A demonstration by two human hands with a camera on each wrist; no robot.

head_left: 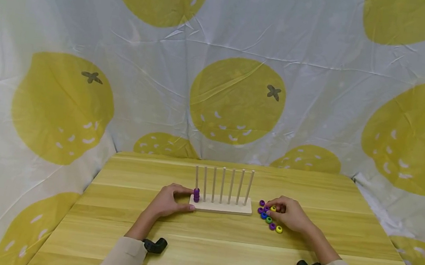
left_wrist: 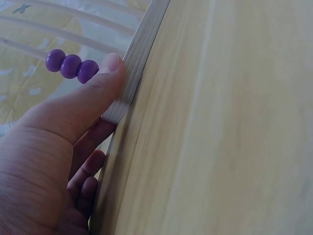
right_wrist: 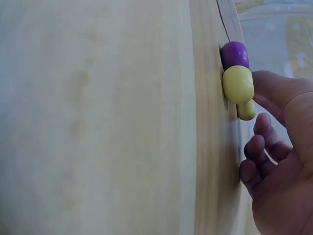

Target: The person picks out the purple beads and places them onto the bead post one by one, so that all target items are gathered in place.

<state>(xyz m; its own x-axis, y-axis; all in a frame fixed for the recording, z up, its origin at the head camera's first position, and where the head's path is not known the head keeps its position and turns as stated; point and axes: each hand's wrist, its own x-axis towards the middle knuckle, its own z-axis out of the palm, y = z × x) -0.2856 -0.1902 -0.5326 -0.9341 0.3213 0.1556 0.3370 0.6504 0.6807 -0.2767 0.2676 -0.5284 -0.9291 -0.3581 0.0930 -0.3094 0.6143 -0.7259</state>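
A wooden peg rack (head_left: 223,208) stands on the table with several upright pegs. Three purple beads (head_left: 196,195) are stacked on its leftmost peg. My left hand (head_left: 170,200) grips the rack's left end, thumb (left_wrist: 95,93) on the front edge and fingers behind. To the right of the rack, my right hand (head_left: 290,213) bends over a group of loose beads. Its thumb and forefinger lie either side of a purple bead (head_left: 266,209), beside a yellow bead (head_left: 273,209). Nearer beads hide the fingertips in the right wrist view, so whether they pinch it is unclear.
Close by lie a blue bead (head_left: 263,215), a green bead (head_left: 269,220), a near yellow bead (head_left: 279,229) and more purple beads (head_left: 272,226). The wooden table (head_left: 217,260) meets a lemon-print cloth (head_left: 243,35) at the back and sides.
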